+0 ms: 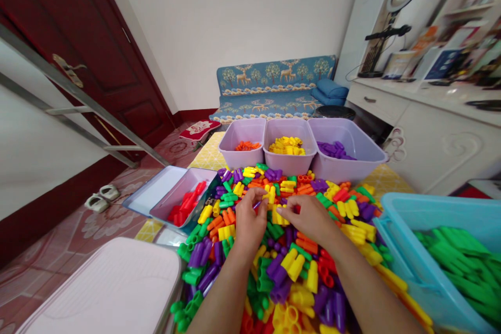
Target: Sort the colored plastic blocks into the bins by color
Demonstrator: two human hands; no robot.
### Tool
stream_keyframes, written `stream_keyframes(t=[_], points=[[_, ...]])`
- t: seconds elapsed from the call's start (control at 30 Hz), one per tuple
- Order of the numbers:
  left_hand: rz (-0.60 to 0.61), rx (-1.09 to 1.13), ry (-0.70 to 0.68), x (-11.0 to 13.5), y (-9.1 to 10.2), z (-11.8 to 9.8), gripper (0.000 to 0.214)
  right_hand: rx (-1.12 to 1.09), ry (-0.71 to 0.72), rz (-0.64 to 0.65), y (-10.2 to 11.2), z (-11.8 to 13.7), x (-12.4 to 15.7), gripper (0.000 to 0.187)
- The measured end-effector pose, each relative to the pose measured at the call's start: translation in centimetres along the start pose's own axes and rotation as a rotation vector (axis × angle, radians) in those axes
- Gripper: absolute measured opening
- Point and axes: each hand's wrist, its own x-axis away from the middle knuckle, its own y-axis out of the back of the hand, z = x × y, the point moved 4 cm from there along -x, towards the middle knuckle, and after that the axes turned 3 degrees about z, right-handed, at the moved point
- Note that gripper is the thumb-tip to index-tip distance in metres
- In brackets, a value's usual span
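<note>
A big heap of plastic tube blocks (282, 250) in red, orange, yellow, green and purple covers the table in front of me. My left hand (249, 220) rests on the heap with its fingers pinched on a yellow block (271, 194). My right hand (309, 215) sits just to the right of it, fingers curled and closed over blocks in the heap; what they grip is hidden. Behind the heap stand three lilac bins: one with orange blocks (239, 138), one with yellow blocks (274, 135), one with purple blocks (364, 152).
A lilac tray with red blocks (178, 194) lies at the left on a blue lid. A blue bin with green blocks (422, 266) stands at the right. A pink lid (113, 287) lies near left. A sofa, a white cabinet and a dark door surround the table.
</note>
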Motion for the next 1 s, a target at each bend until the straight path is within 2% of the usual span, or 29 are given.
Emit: stream_keyframes(t=[0.13,0.23,0.3,0.37,0.47,0.57,0.63,0.67,0.7,0.73,0.8,0.87,0.93,1.0], points=[[0.059,0.06,-0.044,0.1,-0.2,-0.9,0.014,-0.164,-0.02,-0.141,-0.1,0.0,-0.1,0.018],[0.133,0.122,-0.08,0.3,-0.5,-1.8,0.019,-0.313,-0.004,-0.144,-0.3,-0.1,-0.3,0.04],[0.153,0.149,-0.089,0.4,-0.6,-2.2,0.02,-0.336,0.039,-0.115,-0.1,0.2,-0.3,0.034],[0.143,0.156,-0.079,0.3,-0.6,-2.2,0.018,-0.319,0.053,-0.13,0.5,0.5,-0.2,0.025],[0.075,0.127,-0.033,0.2,-0.2,-1.7,0.015,-0.291,-0.004,-0.162,1.5,0.4,0.2,0.023],[0.0,0.088,0.011,0.0,0.3,-0.9,0.017,-0.26,-0.005,-0.022,2.0,0.0,0.6,0.02],[-0.012,0.048,0.026,-0.1,0.4,-0.6,0.02,-0.257,0.038,0.132,1.9,-0.2,0.8,0.015],[-0.006,0.014,0.025,-0.1,0.4,-0.6,0.02,-0.299,0.042,0.155,2.0,-0.4,0.8,0.014],[0.006,-0.031,0.017,0.0,0.3,-0.7,0.02,-0.377,0.033,0.116,2.3,-0.5,0.7,0.016],[0.024,-0.086,0.003,0.0,0.3,-0.9,0.019,-0.482,0.024,0.022,2.8,-0.7,0.6,0.023],[0.079,-0.213,-0.034,0.1,0.1,-1.6,0.016,-0.704,0.042,-0.232,3.9,-0.8,0.4,0.046],[0.139,-0.333,-0.08,0.3,-0.1,-2.3,0.019,-0.818,0.108,-0.37,4.4,-0.5,0.3,0.063],[0.198,-0.416,-0.125,0.5,-0.2,-3.0,0.027,-0.805,0.119,-0.336,4.1,-0.1,0.1,0.059],[0.25,-0.473,-0.158,0.7,-0.3,-3.3,0.036,-0.71,0.063,-0.272,3.2,-0.3,-0.1,0.044]])
